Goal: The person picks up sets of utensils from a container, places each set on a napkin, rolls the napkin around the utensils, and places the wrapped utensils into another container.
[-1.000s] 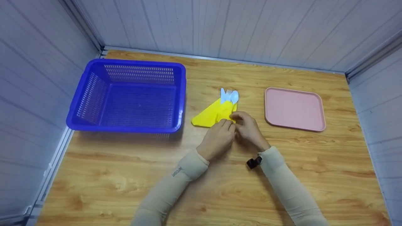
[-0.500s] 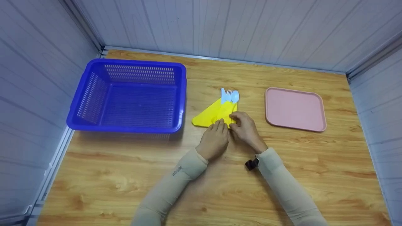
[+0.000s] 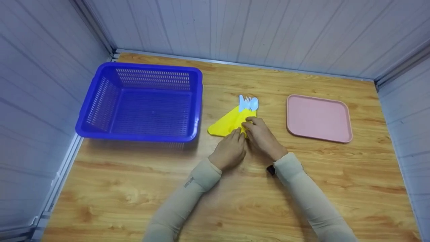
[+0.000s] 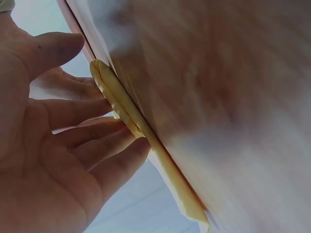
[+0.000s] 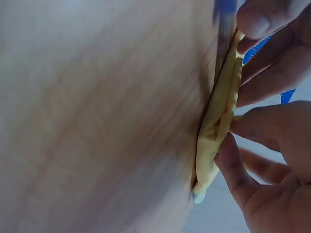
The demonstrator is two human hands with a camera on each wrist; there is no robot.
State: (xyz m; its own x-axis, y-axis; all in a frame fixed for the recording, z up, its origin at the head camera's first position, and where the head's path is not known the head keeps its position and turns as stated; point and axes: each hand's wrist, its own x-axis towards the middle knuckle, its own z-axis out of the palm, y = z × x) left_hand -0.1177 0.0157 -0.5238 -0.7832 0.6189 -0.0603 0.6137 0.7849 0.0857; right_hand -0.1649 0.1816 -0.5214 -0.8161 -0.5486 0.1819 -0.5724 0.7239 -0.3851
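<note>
Head cam: wood-grain desk [image 3: 134,195], ribbed pale wall panels [image 3: 201,30] past its far edge. Roughly midway between the desk's side edges there's a soft yellow napkin [image 3: 221,125] folded into a slanted, triangle-ish pocket, with a smooth pale plastic knife [image 3: 241,103], fork [image 3: 247,103] and spoon [image 3: 254,104] poking out toward the far edge. Left hand [image 3: 228,149] has its fingers pretty straight on the napkin's near edge; right hand [image 3: 264,137] has bent fingers on its right side. A deep blue plastic basket [image 3: 139,137] with slotted sides fills the far left corner, and a flat pink tray [image 3: 317,119], corners rounded, sits toward the right edge.

Left wrist cam: napkin's edge-on, a puffy layered strip. The left fingertips just touch it, not clamped, thumb sticking out apart.

Right wrist cam: wrinkly folds, right thumb and finger pinching one, small pale rounded tip peeking out below.
</note>
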